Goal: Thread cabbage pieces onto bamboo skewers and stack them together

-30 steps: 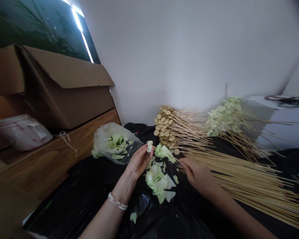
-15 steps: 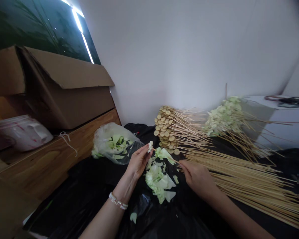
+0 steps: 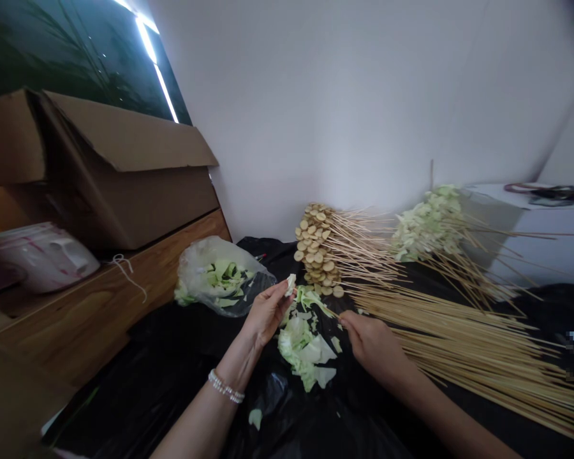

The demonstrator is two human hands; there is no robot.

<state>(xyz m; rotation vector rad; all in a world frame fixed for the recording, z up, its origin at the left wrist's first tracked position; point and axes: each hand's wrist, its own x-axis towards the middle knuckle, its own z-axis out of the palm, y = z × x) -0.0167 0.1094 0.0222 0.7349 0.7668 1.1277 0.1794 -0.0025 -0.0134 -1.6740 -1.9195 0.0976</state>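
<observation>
The right grip point(image 3: 375, 344) has edged toward the left grip point(image 3: 265, 312), clamped on a skewer point(image 3: 337, 315), seemingly to steer it; the left pinches a leaf point(image 3: 291, 285), likely steadying it. Cabbage point(image 3: 300, 347) lies below, between them.

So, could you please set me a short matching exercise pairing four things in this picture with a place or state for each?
1. Left hand
2. Bag
3. Right hand
4. Beads

A. Gripping a skewer
B. White, worn on one arm
C. Holding a pale leaf piece
D. See-through, with leaves inside

Pairs: 1-C, 2-D, 3-A, 4-B
</observation>
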